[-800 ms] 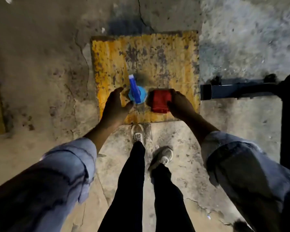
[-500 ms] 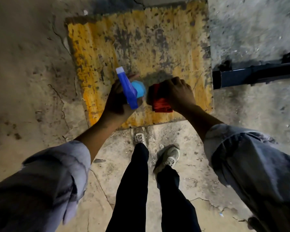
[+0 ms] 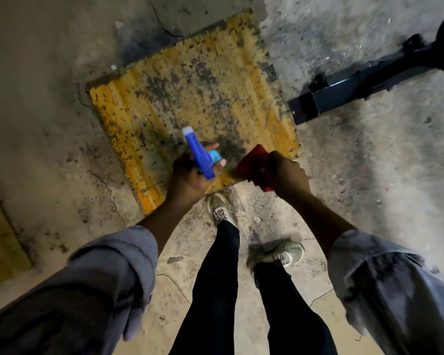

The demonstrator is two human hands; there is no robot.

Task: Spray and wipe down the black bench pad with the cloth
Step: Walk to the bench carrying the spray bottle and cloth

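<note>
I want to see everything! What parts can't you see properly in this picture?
Head view only:
- Spray bottle body: hidden by the left hand gripping it.
- Red cloth: partly covered by the right hand.
- Black bench frame: cut off at the right edge; no pad is clearly visible.
- Right shoe: blurred.

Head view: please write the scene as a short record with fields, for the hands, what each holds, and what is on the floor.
left hand: grips blue spray bottle, nozzle pointing away from the person
right hand: grips red cloth
floor: cracked concrete floor with worn yellow plate
right side: dark metal bar
bench pad: not clearly in view
</note>
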